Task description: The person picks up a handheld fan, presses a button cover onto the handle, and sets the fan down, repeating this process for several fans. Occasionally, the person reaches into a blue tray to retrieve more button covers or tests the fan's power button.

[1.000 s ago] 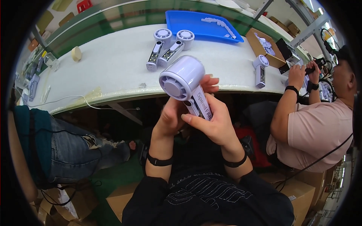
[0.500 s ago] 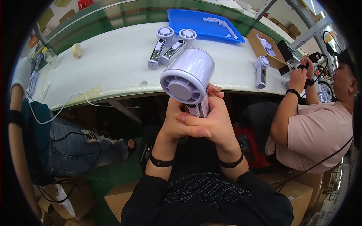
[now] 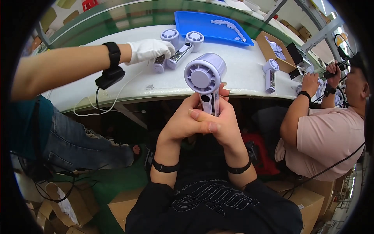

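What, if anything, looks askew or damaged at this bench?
The thin white cable droops in a loose loop over the front edge of the white-topped table, looking untidy. A small grey mark also breaks its plain surface. No damage shows on the lavender plastic handheld fan.

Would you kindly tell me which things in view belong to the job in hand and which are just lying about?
In the job:
- handheld fan, in the left grip and right grip
- probably the two similar fans beyond it

Seemingly lying about:
- blue tray
- white cable
- cardboard boxes at lower left
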Available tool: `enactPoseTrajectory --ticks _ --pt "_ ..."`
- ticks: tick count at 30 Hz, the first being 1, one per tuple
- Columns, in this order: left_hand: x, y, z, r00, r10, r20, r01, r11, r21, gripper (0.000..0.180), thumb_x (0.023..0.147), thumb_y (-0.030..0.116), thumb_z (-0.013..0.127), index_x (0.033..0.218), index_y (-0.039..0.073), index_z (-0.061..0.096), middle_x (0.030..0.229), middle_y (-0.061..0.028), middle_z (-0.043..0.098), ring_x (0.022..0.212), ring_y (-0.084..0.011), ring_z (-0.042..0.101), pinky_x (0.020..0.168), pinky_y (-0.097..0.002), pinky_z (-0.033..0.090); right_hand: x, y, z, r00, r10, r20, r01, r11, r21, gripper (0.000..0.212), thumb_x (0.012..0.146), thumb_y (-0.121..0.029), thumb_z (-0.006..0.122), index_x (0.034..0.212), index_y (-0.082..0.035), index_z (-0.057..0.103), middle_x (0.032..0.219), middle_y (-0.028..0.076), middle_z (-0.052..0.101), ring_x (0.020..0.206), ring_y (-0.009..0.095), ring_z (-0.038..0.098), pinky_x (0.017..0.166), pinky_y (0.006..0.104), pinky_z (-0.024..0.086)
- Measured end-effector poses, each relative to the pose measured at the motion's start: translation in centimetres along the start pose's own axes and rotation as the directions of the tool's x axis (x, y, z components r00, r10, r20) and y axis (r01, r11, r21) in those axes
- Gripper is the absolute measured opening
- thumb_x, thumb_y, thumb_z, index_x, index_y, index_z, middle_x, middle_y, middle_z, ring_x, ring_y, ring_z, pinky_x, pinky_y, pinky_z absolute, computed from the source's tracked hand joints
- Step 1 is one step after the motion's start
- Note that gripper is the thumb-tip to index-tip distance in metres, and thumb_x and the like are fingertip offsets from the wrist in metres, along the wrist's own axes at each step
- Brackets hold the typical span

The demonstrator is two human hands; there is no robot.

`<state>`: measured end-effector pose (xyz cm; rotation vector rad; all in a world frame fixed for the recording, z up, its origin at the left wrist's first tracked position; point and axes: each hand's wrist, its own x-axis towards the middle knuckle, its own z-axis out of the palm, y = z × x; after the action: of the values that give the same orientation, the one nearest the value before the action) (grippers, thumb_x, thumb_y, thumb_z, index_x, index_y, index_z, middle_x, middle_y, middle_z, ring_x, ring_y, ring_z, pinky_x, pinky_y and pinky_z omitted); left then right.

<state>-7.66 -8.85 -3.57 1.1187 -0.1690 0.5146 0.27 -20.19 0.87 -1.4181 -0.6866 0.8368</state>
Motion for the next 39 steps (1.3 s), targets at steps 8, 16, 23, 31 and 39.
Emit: enactPoseTrajectory --ticks 8,16,23,31,39 --pt "0.0 -0.3 -1.3 0.997 -0.067 -0.028 0.052 0.928 -0.368 0.074 0.087 0.037 0.087 0.141 -0.005 0.061 0.135 -0.0166 0.068 0.110 -0.0206 0.071 0.093 -0.0330 0.058 -1.1 0.3 -0.8 0.991 0.008 0.133 0.015 0.986 -0.169 0.046 0.086 -0.008 0.085 0.124 0.001 0.061 0.104 0.005 0.070 0.094 0.013 0.069 0.084 0.0274 0.056" --pt "-0.7 1.1 -0.9 0.966 0.071 -0.248 -0.056 0.996 0.070 0.056 0.094 0.037 0.081 0.125 -0.008 0.070 0.126 -0.0202 0.073 0.102 -0.0234 0.074 0.088 -0.0365 0.062 0.6 -0.7 -7.3 0.982 -0.144 0.126 0.151 0.987 -0.048 0.055 0.091 -0.015 0.083 0.137 0.003 0.058 0.124 0.011 0.069 0.104 0.016 0.069 0.094 0.0317 0.055" --pt "-1.9 6.3 -4.2 0.906 0.106 -0.409 -0.153 0.985 -0.085 0.070 0.100 0.055 0.069 0.130 -0.008 0.066 0.127 -0.0272 0.069 0.088 -0.0247 0.075 0.075 -0.0344 0.064 21.0 -1.9 -11.7 0.789 -0.525 -0.318 0.245 0.745 -0.621 0.055 0.093 -0.036 0.080 0.131 0.002 0.066 0.120 0.016 0.073 0.110 0.022 0.069 0.096 0.0338 0.053" --pt "-2.2 9.3 -7.3 0.944 0.277 -0.180 -0.323 0.889 -0.324 0.097 0.093 0.076 0.061 0.138 -0.010 0.056 0.126 -0.0304 0.067 0.080 -0.0241 0.075 0.066 -0.0325 0.064 31.9 -2.6 -11.2 0.800 -0.314 -0.511 -0.468 0.206 -0.859 0.056 0.093 -0.037 0.062 0.142 -0.010 0.065 0.143 0.021 0.065 0.129 0.037 0.065 0.104 0.0492 0.053" --pt "-1.3 10.7 -7.3 0.897 0.206 -0.391 -0.224 0.975 -0.001 0.084 0.089 0.064 0.076 0.127 -0.010 0.063 0.117 -0.0260 0.071 0.080 -0.0235 0.075 0.068 -0.0328 0.064 32.6 -0.7 -12.4 0.845 -0.408 -0.347 -0.203 0.355 -0.912 0.037 0.089 -0.010 0.064 0.123 -0.008 0.075 0.124 0.019 0.074 0.117 0.037 0.070 0.099 0.0460 0.056"
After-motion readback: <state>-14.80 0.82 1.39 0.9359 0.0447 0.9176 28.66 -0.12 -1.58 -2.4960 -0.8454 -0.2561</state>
